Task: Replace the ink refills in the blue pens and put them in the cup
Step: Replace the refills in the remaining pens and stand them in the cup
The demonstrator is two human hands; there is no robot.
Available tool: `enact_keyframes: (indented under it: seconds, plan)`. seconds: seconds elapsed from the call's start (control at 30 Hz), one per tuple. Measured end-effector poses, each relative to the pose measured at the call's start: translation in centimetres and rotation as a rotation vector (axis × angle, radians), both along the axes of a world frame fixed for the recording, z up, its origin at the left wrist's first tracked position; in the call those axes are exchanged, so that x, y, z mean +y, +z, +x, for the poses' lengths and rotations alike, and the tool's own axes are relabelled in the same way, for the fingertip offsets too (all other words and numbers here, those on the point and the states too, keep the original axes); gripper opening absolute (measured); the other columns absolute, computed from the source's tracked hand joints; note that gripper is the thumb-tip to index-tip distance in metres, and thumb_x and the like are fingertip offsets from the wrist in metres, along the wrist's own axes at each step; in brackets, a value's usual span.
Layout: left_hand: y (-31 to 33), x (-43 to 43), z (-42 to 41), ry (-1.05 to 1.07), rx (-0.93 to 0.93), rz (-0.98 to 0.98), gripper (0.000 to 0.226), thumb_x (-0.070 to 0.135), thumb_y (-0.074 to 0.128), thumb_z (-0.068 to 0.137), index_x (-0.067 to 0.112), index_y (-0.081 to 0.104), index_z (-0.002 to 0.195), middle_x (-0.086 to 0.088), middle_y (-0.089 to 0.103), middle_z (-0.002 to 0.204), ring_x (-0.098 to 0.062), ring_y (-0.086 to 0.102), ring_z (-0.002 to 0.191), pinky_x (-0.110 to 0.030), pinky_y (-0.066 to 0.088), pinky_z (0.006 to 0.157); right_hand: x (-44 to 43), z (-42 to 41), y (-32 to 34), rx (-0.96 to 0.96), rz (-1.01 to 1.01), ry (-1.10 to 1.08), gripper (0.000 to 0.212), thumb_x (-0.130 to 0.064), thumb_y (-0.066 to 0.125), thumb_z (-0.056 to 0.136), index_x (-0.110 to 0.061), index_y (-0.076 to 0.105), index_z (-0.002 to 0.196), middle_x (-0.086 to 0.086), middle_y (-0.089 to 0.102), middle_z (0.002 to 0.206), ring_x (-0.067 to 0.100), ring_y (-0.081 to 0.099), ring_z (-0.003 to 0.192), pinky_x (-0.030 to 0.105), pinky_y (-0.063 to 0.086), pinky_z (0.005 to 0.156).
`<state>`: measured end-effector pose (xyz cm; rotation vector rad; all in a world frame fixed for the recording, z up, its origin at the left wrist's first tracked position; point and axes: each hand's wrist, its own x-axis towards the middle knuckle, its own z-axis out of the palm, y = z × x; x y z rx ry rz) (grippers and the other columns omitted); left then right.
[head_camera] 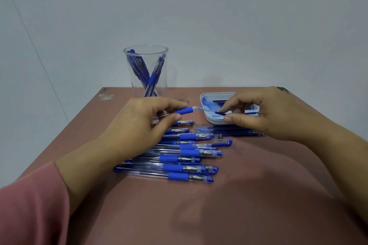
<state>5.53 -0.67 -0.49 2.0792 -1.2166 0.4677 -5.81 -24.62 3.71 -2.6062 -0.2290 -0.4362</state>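
Note:
My left hand (137, 125) grips a pen barrel (185, 110) by its blue rubber grip, with the open end pointing right. My right hand (264, 113) pinches a dark blue ink refill (220, 113) between thumb and forefinger, just above the white tray (211, 119). The refill stretches from the barrel's mouth to my fingers. A clear plastic cup (146, 69) at the table's far edge holds several blue pens. Several capped blue pens (187, 163) lie in a row on the table below my left hand.
The white tray holds more dark refills. Several loose refills (235, 131) lie in front of it. A small metal pen tip (220, 136) and a pen cap (224, 142) sit beside them. The reddish table (239, 195) ends at a pale wall.

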Motion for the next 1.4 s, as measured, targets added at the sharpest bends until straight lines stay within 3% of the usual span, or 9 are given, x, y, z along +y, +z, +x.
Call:
enact_keyframes:
  seconds: [0.1, 0.2, 0.37, 0.6, 0.73, 0.97, 1.13, 1.3, 1.4]
  plan:
    - [0.3, 0.1, -0.1, -0.015, -0.018, 0.021, 0.029, 0.018, 0.070, 0.086, 0.028, 0.070, 0.113, 0.043, 0.052, 0.078, 0.023, 0.053, 0.079, 0.004, 0.035, 0.068, -0.1, 0.0, 0.1, -0.005, -0.011, 0.005, 0.011, -0.024, 0.071, 0.084, -0.031, 0.073, 0.092, -0.008, 0.070, 0.088, -0.002, 0.056, 0.086, 0.001, 0.037, 0.070]
    - [0.5, 0.0, -0.5, -0.054, -0.036, 0.069, 0.027, 0.026, 0.068, 0.086, 0.031, 0.070, 0.112, 0.038, 0.055, 0.083, 0.017, 0.055, 0.080, 0.001, 0.037, 0.067, 0.3, 0.0, 0.0, -0.037, -0.025, 0.030, 0.012, -0.022, 0.071, 0.084, -0.030, 0.074, 0.091, -0.013, 0.070, 0.088, -0.004, 0.056, 0.087, 0.000, 0.035, 0.072]
    - [0.4, -0.1, -0.8, -0.049, -0.025, 0.084, 0.028, 0.031, 0.067, 0.086, 0.038, 0.068, 0.113, 0.038, 0.056, 0.088, 0.011, 0.058, 0.085, -0.003, 0.041, 0.071, 1.1, 0.5, -0.9, -0.088, -0.037, 0.071, 0.024, -0.047, 0.068, 0.074, -0.036, 0.071, 0.096, -0.022, 0.066, 0.085, -0.002, 0.059, 0.089, 0.006, 0.040, 0.076]
    - [0.4, -0.2, -0.8, -0.036, -0.001, 0.070, 0.028, 0.027, 0.067, 0.086, 0.033, 0.069, 0.114, 0.039, 0.053, 0.088, 0.017, 0.055, 0.085, 0.002, 0.036, 0.068, 0.4, 0.4, -0.8, -0.136, -0.054, 0.041, 0.009, -0.013, 0.075, 0.081, -0.019, 0.070, 0.086, -0.016, 0.066, 0.084, -0.002, 0.056, 0.087, 0.001, 0.037, 0.073]
    - [0.3, -0.2, -0.8, -0.036, -0.001, 0.078, 0.028, 0.031, 0.066, 0.085, 0.034, 0.069, 0.113, 0.040, 0.054, 0.086, 0.012, 0.057, 0.084, 0.000, 0.038, 0.069, 0.8, 0.7, -1.5, -0.151, -0.075, 0.070, 0.019, -0.030, 0.075, 0.081, -0.035, 0.070, 0.098, -0.024, 0.066, 0.087, -0.003, 0.061, 0.087, 0.008, 0.043, 0.076]
    - [0.5, -0.1, -0.7, -0.029, -0.015, 0.081, 0.029, 0.030, 0.066, 0.086, 0.035, 0.068, 0.114, 0.040, 0.052, 0.086, 0.017, 0.055, 0.086, 0.001, 0.037, 0.070, -0.1, 0.5, -0.9, -0.100, -0.012, 0.040, 0.011, -0.017, 0.073, 0.080, -0.022, 0.068, 0.088, -0.012, 0.068, 0.083, 0.004, 0.059, 0.085, 0.010, 0.044, 0.075]
    - [0.4, -0.2, -0.6, -0.037, -0.013, 0.092, 0.029, 0.032, 0.066, 0.085, 0.037, 0.068, 0.114, 0.039, 0.055, 0.092, 0.017, 0.055, 0.090, 0.001, 0.038, 0.074, 0.7, 0.9, -1.8, -0.077, -0.003, 0.106, 0.024, -0.031, 0.072, 0.081, -0.048, 0.063, 0.097, -0.020, 0.067, 0.089, 0.001, 0.063, 0.089, 0.011, 0.045, 0.079]
    - [0.5, -0.1, -0.5, -0.024, -0.031, 0.083, 0.030, 0.031, 0.065, 0.086, 0.036, 0.067, 0.115, 0.039, 0.053, 0.093, 0.020, 0.054, 0.091, 0.002, 0.038, 0.077, -0.2, 0.6, -1.3, -0.093, 0.043, 0.072, 0.017, -0.017, 0.073, 0.081, -0.025, 0.067, 0.095, -0.016, 0.068, 0.088, 0.004, 0.062, 0.087, 0.008, 0.045, 0.076]
    - [0.4, -0.2, -0.7, -0.035, -0.023, 0.078, 0.029, 0.030, 0.067, 0.085, 0.035, 0.068, 0.114, 0.039, 0.054, 0.093, 0.019, 0.055, 0.091, 0.002, 0.038, 0.076, 0.1, 1.1, -1.7, -0.111, 0.022, 0.080, 0.014, -0.020, 0.071, 0.084, -0.033, 0.068, 0.087, -0.018, 0.068, 0.086, 0.001, 0.063, 0.085, 0.010, 0.046, 0.075]
